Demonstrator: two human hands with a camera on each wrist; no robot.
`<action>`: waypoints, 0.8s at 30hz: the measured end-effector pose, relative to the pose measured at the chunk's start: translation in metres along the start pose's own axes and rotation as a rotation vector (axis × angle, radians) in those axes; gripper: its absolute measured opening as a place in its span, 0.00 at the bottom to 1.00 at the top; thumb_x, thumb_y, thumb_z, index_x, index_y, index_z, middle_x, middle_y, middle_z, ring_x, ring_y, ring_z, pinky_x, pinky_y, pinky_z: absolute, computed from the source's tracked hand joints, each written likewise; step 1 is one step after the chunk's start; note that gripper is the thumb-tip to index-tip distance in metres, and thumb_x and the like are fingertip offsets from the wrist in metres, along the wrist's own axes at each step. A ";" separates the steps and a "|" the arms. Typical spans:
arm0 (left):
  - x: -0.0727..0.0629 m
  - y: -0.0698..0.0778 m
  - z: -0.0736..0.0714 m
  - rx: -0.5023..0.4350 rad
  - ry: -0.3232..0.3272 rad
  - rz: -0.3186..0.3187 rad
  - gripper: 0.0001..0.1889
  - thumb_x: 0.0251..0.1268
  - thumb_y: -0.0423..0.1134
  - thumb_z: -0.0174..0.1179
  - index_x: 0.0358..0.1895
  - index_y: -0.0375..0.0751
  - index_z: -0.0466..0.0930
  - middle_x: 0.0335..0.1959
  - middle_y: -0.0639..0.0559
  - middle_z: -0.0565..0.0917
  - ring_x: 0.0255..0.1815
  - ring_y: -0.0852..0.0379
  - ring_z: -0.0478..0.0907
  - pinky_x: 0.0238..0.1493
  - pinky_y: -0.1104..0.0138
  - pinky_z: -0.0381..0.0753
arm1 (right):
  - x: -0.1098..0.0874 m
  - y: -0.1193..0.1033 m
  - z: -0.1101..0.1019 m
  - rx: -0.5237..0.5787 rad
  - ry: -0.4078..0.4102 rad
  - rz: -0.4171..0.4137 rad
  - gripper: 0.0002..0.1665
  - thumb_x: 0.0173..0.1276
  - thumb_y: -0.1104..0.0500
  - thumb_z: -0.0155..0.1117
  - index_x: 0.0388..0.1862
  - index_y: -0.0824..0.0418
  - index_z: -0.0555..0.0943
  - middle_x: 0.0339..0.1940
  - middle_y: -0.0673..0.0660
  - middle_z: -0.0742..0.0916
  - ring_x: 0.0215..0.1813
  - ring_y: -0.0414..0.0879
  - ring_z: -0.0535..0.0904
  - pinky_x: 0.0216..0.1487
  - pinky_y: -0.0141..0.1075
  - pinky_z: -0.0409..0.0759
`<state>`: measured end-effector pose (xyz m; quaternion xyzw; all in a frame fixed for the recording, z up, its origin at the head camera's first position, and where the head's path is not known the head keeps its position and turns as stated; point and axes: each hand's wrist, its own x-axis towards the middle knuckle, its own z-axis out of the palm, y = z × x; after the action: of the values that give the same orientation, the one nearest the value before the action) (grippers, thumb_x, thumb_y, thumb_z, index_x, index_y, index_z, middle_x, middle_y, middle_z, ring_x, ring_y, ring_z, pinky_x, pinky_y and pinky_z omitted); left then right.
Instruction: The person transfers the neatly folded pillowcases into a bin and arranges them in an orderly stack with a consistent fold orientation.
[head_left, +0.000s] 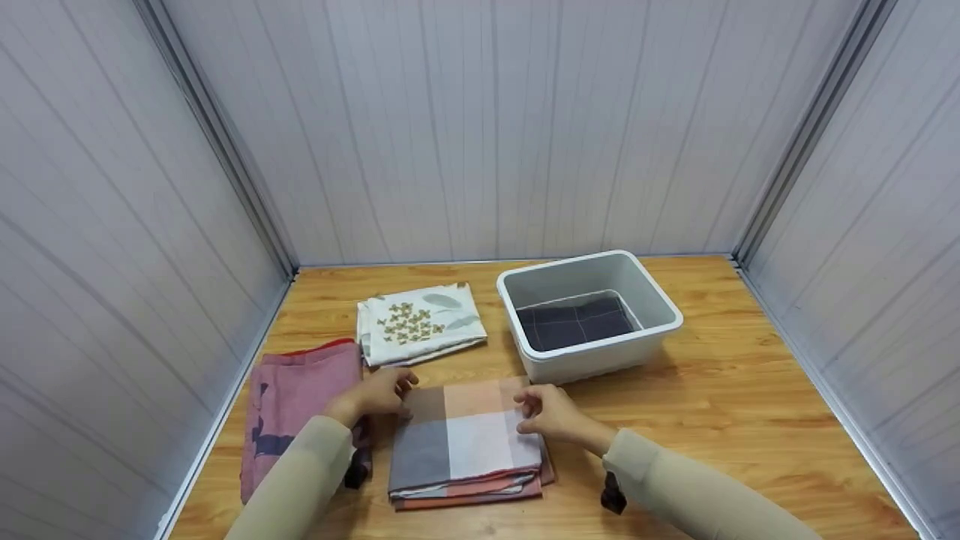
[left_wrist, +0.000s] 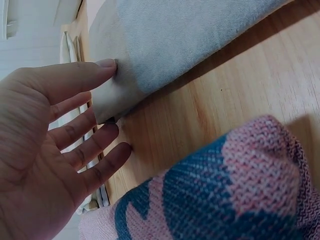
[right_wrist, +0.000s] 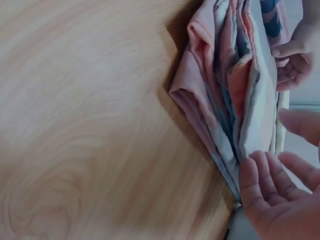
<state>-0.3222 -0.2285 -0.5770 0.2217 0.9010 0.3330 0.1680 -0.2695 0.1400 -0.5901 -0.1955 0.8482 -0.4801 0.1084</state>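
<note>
A folded checked cloth (head_left: 487,439) in grey, white and peach lies on the wooden table in front of me. My left hand (head_left: 381,391) is at its far left corner. In the left wrist view the thumb (left_wrist: 87,75) overlaps the cloth's corner (left_wrist: 112,95), and the other fingers spread loosely beside it. My right hand (head_left: 559,416) is at the far right side of the cloth. In the right wrist view, its fingertips (right_wrist: 257,162) meet the layered edge (right_wrist: 245,110), with the thumb held apart from them.
Left of the checked cloth lies a folded pink and blue knitted cloth (head_left: 311,397). A white folded cloth with a leaf and flower print (head_left: 424,322) lies behind. Back right, a white plastic bin (head_left: 592,360) holds a dark folded cloth (head_left: 574,322). Panel walls (head_left: 480,135) enclose the table.
</note>
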 end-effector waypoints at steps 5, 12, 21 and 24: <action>0.001 0.000 0.000 0.033 -0.010 0.000 0.31 0.56 0.31 0.78 0.64 0.25 0.80 0.48 0.37 0.86 0.50 0.46 0.82 0.57 0.44 0.85 | -0.003 0.000 0.000 -0.028 0.050 0.021 0.22 0.49 0.74 0.81 0.45 0.75 0.84 0.32 0.62 0.86 0.36 0.44 0.78 0.38 0.29 0.76; 0.003 0.000 0.002 0.057 -0.007 -0.014 0.30 0.57 0.34 0.80 0.63 0.26 0.82 0.49 0.38 0.87 0.51 0.46 0.83 0.58 0.43 0.86 | -0.005 0.005 0.000 -0.117 0.070 0.057 0.22 0.46 0.74 0.83 0.40 0.71 0.82 0.28 0.59 0.83 0.32 0.42 0.73 0.34 0.31 0.72; 0.003 0.004 0.002 0.045 0.000 0.012 0.23 0.53 0.34 0.81 0.53 0.36 0.87 0.44 0.45 0.87 0.43 0.53 0.78 0.50 0.52 0.83 | -0.005 0.012 0.005 -0.174 0.051 0.054 0.24 0.47 0.72 0.83 0.42 0.68 0.80 0.26 0.51 0.79 0.29 0.42 0.73 0.31 0.32 0.71; 0.003 0.004 0.000 0.014 -0.013 0.064 0.19 0.54 0.29 0.78 0.50 0.36 0.86 0.45 0.44 0.86 0.43 0.53 0.76 0.48 0.56 0.81 | -0.005 0.013 0.005 -0.174 0.056 0.052 0.25 0.47 0.72 0.83 0.41 0.68 0.79 0.26 0.53 0.80 0.29 0.43 0.73 0.30 0.33 0.71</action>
<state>-0.3234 -0.2244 -0.5748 0.2538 0.8946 0.3304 0.1618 -0.2658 0.1439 -0.6036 -0.1688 0.8942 -0.4069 0.0796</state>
